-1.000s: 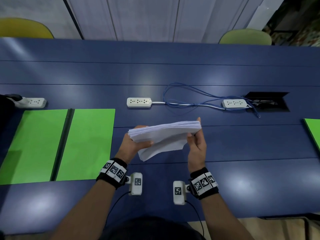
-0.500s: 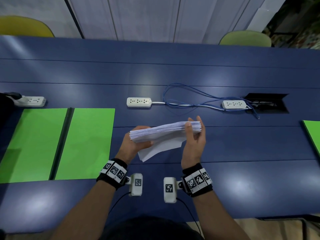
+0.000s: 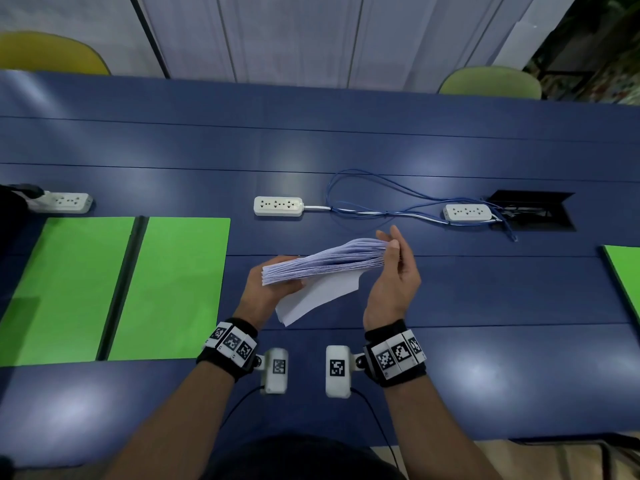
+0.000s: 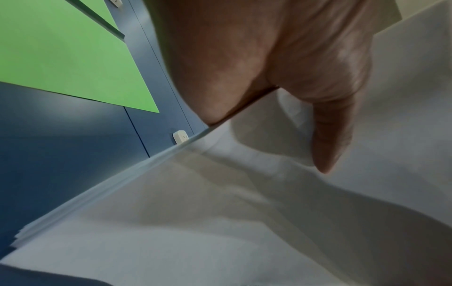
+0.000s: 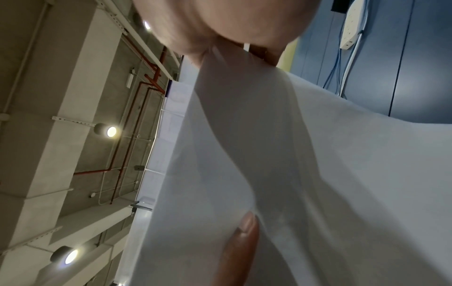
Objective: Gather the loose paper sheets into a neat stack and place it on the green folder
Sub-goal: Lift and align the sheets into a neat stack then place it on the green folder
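A stack of white paper sheets (image 3: pixel 325 263) hangs above the blue table (image 3: pixel 485 299), held between both hands, its right end higher than its left. My left hand (image 3: pixel 258 294) grips the stack's left end, the thumb on the near face; a loose lower sheet (image 3: pixel 318 296) sags out towards me. My right hand (image 3: pixel 393 268) stands upright at the right end, thumb across the sheet edges and fingers behind them, pinching it. The open green folder (image 3: pixel 173 289) lies flat to the left, apart from both hands. The left wrist view shows the paper stack (image 4: pixel 244 222) and the folder (image 4: pixel 61 58).
Three white power strips (image 3: pixel 278 206) (image 3: pixel 467 213) (image 3: pixel 65 202) and looped blue cables (image 3: pixel 363 192) lie beyond the hands. A black cable hatch (image 3: pixel 533 211) is open at the right. A second green folder (image 3: pixel 623 275) sits at the right edge. Two chairs stand behind the table.
My right hand has turned upright and its wrist has swung left. The stack's right end has risen and its sheets fan slightly there. The left hand has stayed in place.
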Available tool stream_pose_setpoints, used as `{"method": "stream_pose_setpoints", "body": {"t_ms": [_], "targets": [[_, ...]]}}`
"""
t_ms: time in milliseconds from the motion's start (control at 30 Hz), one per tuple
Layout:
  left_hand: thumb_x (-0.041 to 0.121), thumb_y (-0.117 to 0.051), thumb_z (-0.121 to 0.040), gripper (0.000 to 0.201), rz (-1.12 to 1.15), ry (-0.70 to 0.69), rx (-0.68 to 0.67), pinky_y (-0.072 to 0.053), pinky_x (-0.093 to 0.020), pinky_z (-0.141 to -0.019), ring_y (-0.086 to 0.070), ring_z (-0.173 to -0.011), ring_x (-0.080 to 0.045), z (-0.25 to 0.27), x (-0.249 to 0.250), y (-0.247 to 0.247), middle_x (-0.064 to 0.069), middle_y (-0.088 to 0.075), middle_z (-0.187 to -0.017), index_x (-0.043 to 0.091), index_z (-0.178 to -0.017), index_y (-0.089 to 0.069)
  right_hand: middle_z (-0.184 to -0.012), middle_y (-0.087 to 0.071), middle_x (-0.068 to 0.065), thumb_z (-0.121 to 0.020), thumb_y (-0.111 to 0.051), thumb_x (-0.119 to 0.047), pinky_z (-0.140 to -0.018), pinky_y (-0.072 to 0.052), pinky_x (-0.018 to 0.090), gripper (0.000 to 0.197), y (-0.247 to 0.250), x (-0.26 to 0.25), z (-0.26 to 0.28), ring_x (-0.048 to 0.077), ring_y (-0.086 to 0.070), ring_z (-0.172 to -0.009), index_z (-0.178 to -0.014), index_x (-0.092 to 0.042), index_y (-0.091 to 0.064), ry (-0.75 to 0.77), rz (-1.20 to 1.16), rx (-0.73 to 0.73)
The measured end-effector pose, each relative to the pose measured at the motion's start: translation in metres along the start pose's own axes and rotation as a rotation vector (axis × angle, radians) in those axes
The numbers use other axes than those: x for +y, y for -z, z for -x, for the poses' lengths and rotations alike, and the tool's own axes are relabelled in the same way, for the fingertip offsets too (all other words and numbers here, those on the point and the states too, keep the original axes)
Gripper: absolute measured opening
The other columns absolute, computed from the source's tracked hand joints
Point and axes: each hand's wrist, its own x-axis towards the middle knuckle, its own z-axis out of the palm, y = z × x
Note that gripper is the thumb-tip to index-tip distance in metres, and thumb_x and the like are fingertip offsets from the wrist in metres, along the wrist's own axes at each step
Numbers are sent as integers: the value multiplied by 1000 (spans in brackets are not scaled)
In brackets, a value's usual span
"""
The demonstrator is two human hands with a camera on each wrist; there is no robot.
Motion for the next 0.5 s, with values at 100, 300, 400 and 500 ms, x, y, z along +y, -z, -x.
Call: {"method": "stream_pose_setpoints", "body": {"t_ms": [100, 300, 400, 500], "targets": [[10, -82, -70, 34, 79, 52, 70, -56, -33, -82, -70, -88, -15, 1, 2, -4, -3, -78, -100, 7, -104, -78, -122, -70, 13, -101, -57, -25, -91, -48, 20, 40, 3, -4, -1, 9, -65, -100, -138, -9, -57, 15, -36, -89], [-3, -78, -80, 22, 185, 89, 110, -57, -33, -81, -73, -90, -20, 0, 8, -1, -10, -79, -101, 9, -98, -78, -151, -46, 12, -77, -84, -7, -107, -44, 25, 112, 40, 26, -24, 22, -47, -138, -160, -24, -10, -62, 211, -575], [-3, -80, -78, 24, 174, 89, 87, -57, -36, -85, -74, -93, -22, -3, 7, 2, -13, -78, -105, 10, -99, -79, -142, -57, 11, -85, -77, -3, -110, -46, 39, 83, 50, 46, -32, 23, -55, -132, -154, -13, -33, -190, 325, -627], [2, -83, -71, 27, 140, 69, 83, -56, -31, -80, -72, -89, -17, -5, 7, 5, -7, -78, -100, 13, -95, -79, -136, -63, 10, -93, -67, -11, -112, -43, 47, 51, 51, 54, -29, 25, -57, -129, -141, -5, -52, -158, 335, -609]]}}
